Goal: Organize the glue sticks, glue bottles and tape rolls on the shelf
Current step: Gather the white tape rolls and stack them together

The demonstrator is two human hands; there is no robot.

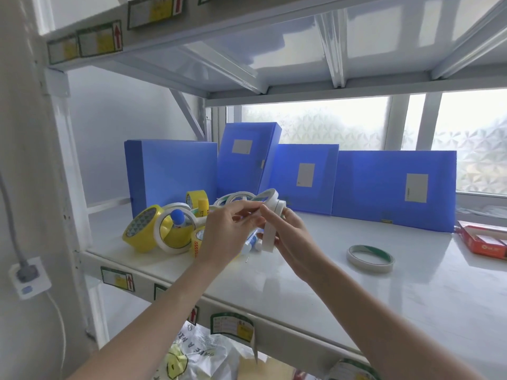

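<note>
white paper tape is what i have in play: my right hand grips a small white tape roll raised above the pile, and a loose strip of it hangs down over the palm. my left hand pinches the strip's upper end just beside the roll, fingers curled on it. under both hands, at the left of the glossy white shelf, lies the unsorted heap: a big yellow tape roll, a wide white tape ring, a blue-capped glue bottle and a yellow-capped glue stick. one thin white-and-green tape roll lies alone well to the right, flat on the shelf. blue plastic file boxes stand along the far edge. i judge the step is tidying the loose end; next i'd press the strip back onto the roll, then set it near the lone one.
</note>
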